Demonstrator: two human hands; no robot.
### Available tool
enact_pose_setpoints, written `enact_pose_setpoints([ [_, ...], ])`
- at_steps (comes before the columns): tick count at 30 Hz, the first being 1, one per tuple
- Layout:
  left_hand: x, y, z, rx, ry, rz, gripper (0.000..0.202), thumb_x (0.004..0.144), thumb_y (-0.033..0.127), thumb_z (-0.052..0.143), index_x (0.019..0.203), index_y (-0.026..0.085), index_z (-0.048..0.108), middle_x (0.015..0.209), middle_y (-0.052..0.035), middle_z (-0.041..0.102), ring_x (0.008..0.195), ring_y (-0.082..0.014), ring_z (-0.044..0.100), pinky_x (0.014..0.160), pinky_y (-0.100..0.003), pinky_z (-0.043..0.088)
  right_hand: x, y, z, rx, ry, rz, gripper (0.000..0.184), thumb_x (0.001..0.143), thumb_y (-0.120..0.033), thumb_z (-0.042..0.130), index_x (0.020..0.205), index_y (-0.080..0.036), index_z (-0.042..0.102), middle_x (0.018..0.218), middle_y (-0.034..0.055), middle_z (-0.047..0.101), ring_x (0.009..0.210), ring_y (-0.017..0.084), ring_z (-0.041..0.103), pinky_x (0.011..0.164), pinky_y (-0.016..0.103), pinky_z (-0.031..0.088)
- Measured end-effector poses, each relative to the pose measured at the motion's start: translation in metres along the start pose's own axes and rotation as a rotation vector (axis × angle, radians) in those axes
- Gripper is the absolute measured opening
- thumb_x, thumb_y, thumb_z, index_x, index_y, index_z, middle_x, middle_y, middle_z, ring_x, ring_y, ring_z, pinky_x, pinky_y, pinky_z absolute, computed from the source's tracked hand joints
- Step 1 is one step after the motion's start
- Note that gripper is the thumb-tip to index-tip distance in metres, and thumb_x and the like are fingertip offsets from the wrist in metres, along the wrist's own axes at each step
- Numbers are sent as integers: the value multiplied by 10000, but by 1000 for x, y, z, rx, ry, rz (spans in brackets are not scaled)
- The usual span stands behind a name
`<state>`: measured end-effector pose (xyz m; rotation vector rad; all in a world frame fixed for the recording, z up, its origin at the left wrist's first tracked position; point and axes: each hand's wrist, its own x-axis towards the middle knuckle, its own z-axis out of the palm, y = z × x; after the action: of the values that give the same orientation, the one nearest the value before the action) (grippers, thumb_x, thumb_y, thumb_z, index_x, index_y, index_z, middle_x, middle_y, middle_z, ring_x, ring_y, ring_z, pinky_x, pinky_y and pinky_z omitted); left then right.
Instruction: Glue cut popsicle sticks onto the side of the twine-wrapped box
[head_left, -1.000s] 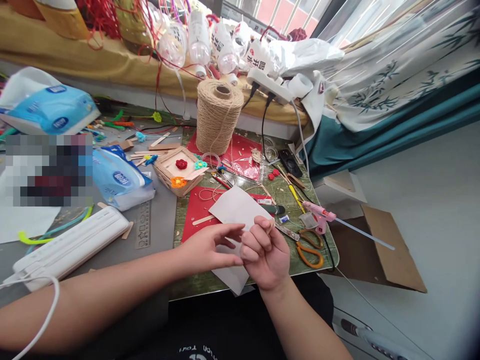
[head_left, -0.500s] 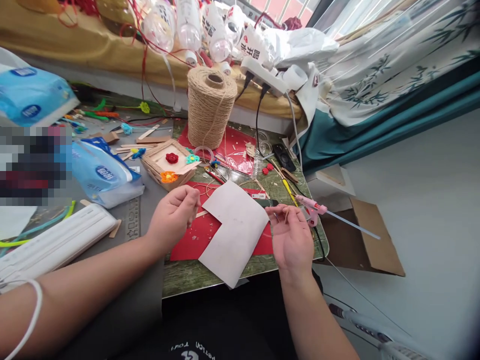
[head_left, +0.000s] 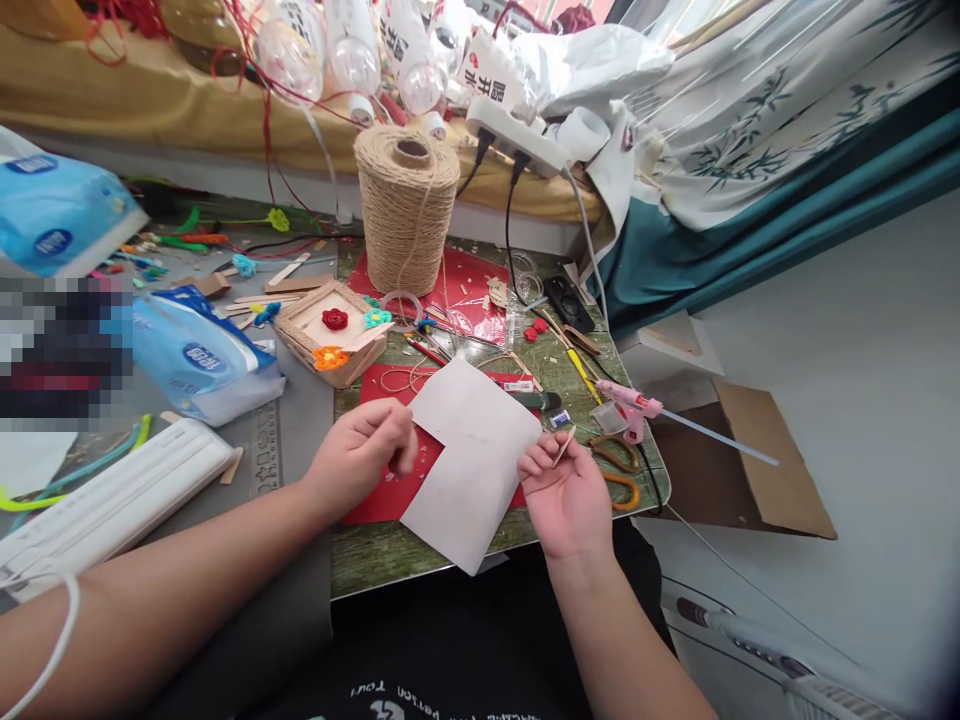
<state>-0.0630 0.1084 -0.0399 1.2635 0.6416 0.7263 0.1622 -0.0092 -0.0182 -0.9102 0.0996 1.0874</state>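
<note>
My left hand point(head_left: 366, 452) is closed, its fingers curled inward beside the left corner of a white sheet of paper point(head_left: 480, 450); whatever it may hold is hidden. Palm up at the paper's right edge, my right hand point(head_left: 566, 492) pinches a small piece of wooden stick point(head_left: 564, 446) between thumb and fingers. The sheet has a notch cut in its left side and lies over a red mat point(head_left: 412, 465). Beyond my left hand stands a twine-wrapped box point(head_left: 330, 330) with a red rose point(head_left: 334, 319) and an orange flower point(head_left: 330, 358) on it.
A pink glue gun point(head_left: 630, 402) and orange-handled scissors point(head_left: 624, 490) lie at the table's right edge. A large twine spool point(head_left: 405, 215) stands at the back. Tissue packs point(head_left: 202, 345) and a white case-like object point(head_left: 112, 500) are on the left. Cords hang from a power strip point(head_left: 517, 138).
My right hand has drawn slightly left and down, turning so the stick piece shows and the scissors come into sight. My left hand has shifted a little right and down. The view has tilted slightly.
</note>
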Motion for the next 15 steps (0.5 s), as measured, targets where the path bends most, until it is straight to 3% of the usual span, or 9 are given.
enact_pose_setpoints([
  [2,2,-2,0,42,-5,17,236,988,391,640,930,173,708,854,-54,767,724,-144,682,715,-281,564,-2,1,0,-19,-12,3,109,897,-214,638,822,-221,559,752,-52,467,591,89,449,571,232,469],
  [3,4,-3,1,56,29,36,238,946,371,703,1103,192,716,1022,-72,785,856,-172,718,807,-315,586,-4,2,1,-44,-14,-13,112,905,-227,642,821,-222,568,760,-50,473,624,96,479,621,245,503],
  [5,7,-4,2,110,127,77,466,881,349,779,1320,254,654,1270,-82,732,1097,-217,701,976,-385,569,-9,5,3,-114,-17,-73,117,922,-249,644,820,-221,593,796,-35,515,747,121,562,800,301,562],
  [7,9,-5,1,214,161,114,403,873,347,784,1260,274,701,1303,-72,711,1181,-231,666,1035,-404,541,-15,8,6,-170,-41,-104,123,935,-260,639,822,-215,620,845,-15,570,886,153,614,985,374,544],
  [9,8,-4,0,305,148,155,181,885,346,771,1029,238,774,1134,-70,752,1078,-218,689,984,-376,554,-22,12,10,-189,-102,-45,135,950,-271,628,831,-207,638,881,4,613,929,172,634,1033,407,528],
  [11,4,-3,-1,309,55,187,155,903,349,750,848,205,768,909,-60,754,892,-193,703,872,-342,575,-29,19,15,-167,-183,97,150,963,-283,621,838,-205,645,885,9,630,882,164,643,976,379,554],
  [12,2,-2,1,278,-16,187,171,906,361,747,854,199,768,885,-63,752,858,-191,701,847,-336,577,-32,23,17,-137,-226,176,150,965,-290,625,841,-208,645,876,3,629,849,152,642,938,353,566],
  [13,-2,-1,3,224,-99,172,189,904,385,748,933,200,777,944,-78,763,891,-203,709,859,-343,579,-34,29,20,-99,-268,246,149,963,-299,635,842,-213,643,864,-6,625,825,141,641,912,328,571],
  [15,-9,-2,12,43,-260,81,402,912,458,730,1245,233,715,1236,-117,731,1123,-256,690,981,-392,561,-38,42,25,-30,-357,317,159,954,-331,664,839,-226,636,844,-20,619,826,131,647,911,310,572],
])
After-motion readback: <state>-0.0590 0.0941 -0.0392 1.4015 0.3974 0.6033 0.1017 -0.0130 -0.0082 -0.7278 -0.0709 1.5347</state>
